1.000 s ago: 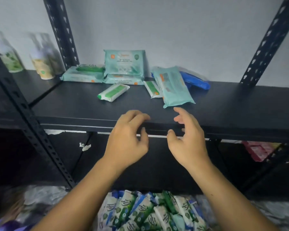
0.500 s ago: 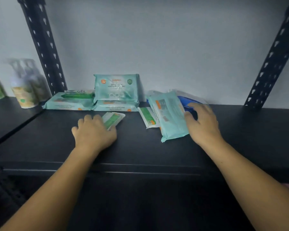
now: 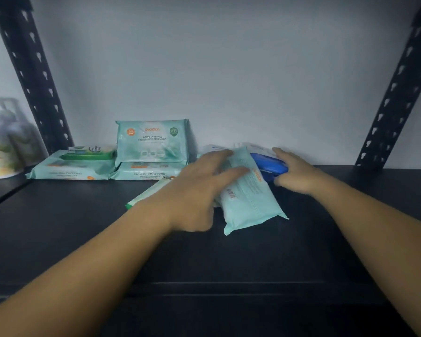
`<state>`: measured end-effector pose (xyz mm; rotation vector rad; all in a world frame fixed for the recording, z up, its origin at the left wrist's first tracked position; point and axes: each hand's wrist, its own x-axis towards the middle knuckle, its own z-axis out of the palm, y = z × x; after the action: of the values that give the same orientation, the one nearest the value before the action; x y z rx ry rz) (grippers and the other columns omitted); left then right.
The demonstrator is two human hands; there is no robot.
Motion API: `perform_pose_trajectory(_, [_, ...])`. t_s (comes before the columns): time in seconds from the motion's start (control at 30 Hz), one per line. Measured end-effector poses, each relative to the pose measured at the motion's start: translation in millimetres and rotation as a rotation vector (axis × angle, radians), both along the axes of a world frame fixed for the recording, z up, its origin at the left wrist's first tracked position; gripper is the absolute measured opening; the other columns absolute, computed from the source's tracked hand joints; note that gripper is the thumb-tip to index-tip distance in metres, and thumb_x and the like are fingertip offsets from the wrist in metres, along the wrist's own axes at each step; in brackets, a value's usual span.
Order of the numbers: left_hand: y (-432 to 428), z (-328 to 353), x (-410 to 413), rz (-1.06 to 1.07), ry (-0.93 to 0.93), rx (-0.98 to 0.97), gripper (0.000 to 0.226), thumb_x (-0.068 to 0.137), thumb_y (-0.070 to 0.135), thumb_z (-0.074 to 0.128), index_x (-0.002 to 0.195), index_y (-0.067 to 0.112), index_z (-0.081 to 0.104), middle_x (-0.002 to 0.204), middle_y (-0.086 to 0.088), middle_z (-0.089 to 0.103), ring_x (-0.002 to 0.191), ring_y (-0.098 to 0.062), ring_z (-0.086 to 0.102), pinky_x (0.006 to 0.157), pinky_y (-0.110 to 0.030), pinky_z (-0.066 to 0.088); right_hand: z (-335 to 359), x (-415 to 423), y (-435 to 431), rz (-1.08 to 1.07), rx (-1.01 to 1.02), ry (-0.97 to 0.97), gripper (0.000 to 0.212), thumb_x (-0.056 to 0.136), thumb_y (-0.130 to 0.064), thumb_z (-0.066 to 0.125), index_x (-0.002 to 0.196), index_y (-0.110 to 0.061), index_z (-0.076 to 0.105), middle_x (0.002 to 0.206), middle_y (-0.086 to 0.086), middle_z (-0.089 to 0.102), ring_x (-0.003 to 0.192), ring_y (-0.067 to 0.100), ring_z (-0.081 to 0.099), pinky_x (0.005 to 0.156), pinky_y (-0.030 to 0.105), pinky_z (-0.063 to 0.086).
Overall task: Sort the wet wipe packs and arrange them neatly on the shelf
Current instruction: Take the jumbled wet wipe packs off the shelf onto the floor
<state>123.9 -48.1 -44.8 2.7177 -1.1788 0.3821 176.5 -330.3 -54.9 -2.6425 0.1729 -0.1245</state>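
Left hand [image 3: 199,188] has left small green-white pack [image 3: 145,197] and moved right; fingers straight, spread on angled teal wipe pack [image 3: 249,203] at mid-shelf. Right hand [image 3: 295,172] has shifted off that pack, now curled round blue pack [image 3: 267,166] by far wall. Left wrist hides most of green-white pack. Far left: upright teal pack [image 3: 153,141] on flat teal pack [image 3: 146,170], green-lidded pack [image 3: 88,152], blurred bottles [image 3: 3,147]. Black shelf [image 3: 229,259].
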Motion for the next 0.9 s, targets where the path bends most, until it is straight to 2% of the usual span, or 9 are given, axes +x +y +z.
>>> perform_pose_trajectory(0.07, [-15, 10, 12, -0.036, -0.002, 0.267, 0.110, 0.074, 0.008, 0.066, 0.158, 0.044, 0.005, 0.168, 0.003, -0.004, 0.155, -0.019, -0.002, 0.123, -0.044, 0.012, 7, 8, -6, -0.046, -0.107, 0.028, 0.101, 0.066, -0.057, 0.069, 0.155, -0.043, 0.022, 0.150, -0.007, 0.035, 0.136, 0.026, 0.039, 0.110, 0.054, 0.036])
perform_pose_trajectory(0.17, [-33, 24, 28, 0.002, -0.047, 0.525, 0.113, 0.078, 0.015, 0.070, 0.157, 0.048, -0.004, 0.167, 0.005, -0.002, 0.151, -0.024, 0.007, 0.120, -0.049, 0.017, 13, 13, -12, -0.092, -0.241, 0.070, 0.091, 0.059, -0.072, 0.074, 0.140, -0.038, 0.047, 0.129, -0.002, 0.042, 0.128, 0.027, 0.040, 0.106, 0.054, 0.037])
perform_pose_trajectory(0.27, [-49, 32, 37, 0.034, -0.093, 0.630, 0.117, 0.075, 0.019, 0.074, 0.154, 0.053, -0.006, 0.162, 0.002, 0.005, 0.139, -0.028, 0.018, 0.116, -0.049, 0.025, 11, 9, -25, -0.060, -0.122, 0.075, 0.079, 0.061, -0.058, 0.087, 0.122, -0.027, 0.048, 0.124, 0.001, 0.049, 0.112, 0.024, 0.050, 0.097, 0.046, 0.045])
perform_pose_trajectory(0.33, [-56, 33, 39, 0.065, -0.086, 0.655, 0.117, 0.074, 0.020, 0.072, 0.153, 0.055, -0.006, 0.153, -0.002, 0.012, 0.133, -0.029, 0.024, 0.114, -0.049, 0.029, 8, -1, -29, -0.044, -0.001, 0.114, 0.082, 0.059, -0.055, 0.089, 0.121, -0.028, 0.042, 0.121, 0.001, 0.052, 0.104, 0.023, 0.054, 0.094, 0.043, 0.047])
perform_pose_trajectory(0.43, [-60, 37, 35, 0.117, -0.059, 0.616, 0.106, 0.073, 0.023, 0.070, 0.151, 0.056, 0.005, 0.141, -0.007, 0.020, 0.128, -0.030, 0.028, 0.110, -0.046, 0.032, 0, -16, -29, -0.101, -0.054, 0.085, 0.095, 0.038, -0.077, 0.077, 0.117, -0.038, 0.042, 0.114, -0.007, 0.055, 0.104, 0.023, 0.057, 0.099, 0.048, 0.044])
perform_pose_trajectory(0.5, [-60, 38, 29, 0.130, -0.104, 0.591, 0.098, 0.069, 0.027, 0.072, 0.149, 0.048, 0.017, 0.138, -0.007, 0.023, 0.126, -0.029, 0.029, 0.103, -0.045, 0.034, -5, -27, -30, -0.151, -0.122, 0.031, 0.088, 0.033, -0.084, 0.069, 0.106, -0.037, 0.053, 0.105, -0.012, 0.060, 0.098, 0.020, 0.059, 0.097, 0.048, 0.044])
perform_pose_trajectory(0.67, [-51, 35, 6, 0.113, -0.144, 0.498, 0.093, 0.059, 0.039, 0.071, 0.143, 0.027, 0.032, 0.154, -0.001, 0.026, 0.142, -0.024, 0.023, 0.108, -0.049, 0.026, -2, -82, -31, -0.262, -0.160, -0.059, 0.072, 0.036, -0.083, 0.068, 0.085, -0.031, 0.059, 0.089, -0.010, 0.061, 0.084, 0.019, 0.059, 0.090, 0.044, 0.043])
perform_pose_trajectory(0.77, [-45, 35, -21, 0.100, -0.093, 0.392, 0.085, 0.053, 0.049, 0.069, 0.129, 0.024, 0.040, 0.132, 0.002, 0.052, 0.135, -0.018, 0.036, 0.112, -0.054, 0.020, 10, -133, -27, -0.315, -0.169, -0.106, 0.066, 0.046, -0.080, 0.072, 0.088, -0.031, 0.059, 0.090, -0.009, 0.056, 0.086, 0.021, 0.056, 0.080, 0.041, 0.035])
perform_pose_trajectory(0.9, [-38, 37, -79, 0.054, -0.084, 0.175, 0.104, 0.049, 0.057, 0.073, 0.141, 0.027, 0.035, 0.132, 0.001, 0.053, 0.129, -0.021, 0.044, 0.116, -0.051, 0.019, 33, -216, -16, -0.364, -0.153, -0.181, 0.066, 0.050, -0.080, 0.070, 0.096, -0.034, 0.059, 0.092, -0.008, 0.054, 0.090, 0.022, 0.055, 0.080, 0.041, 0.032])
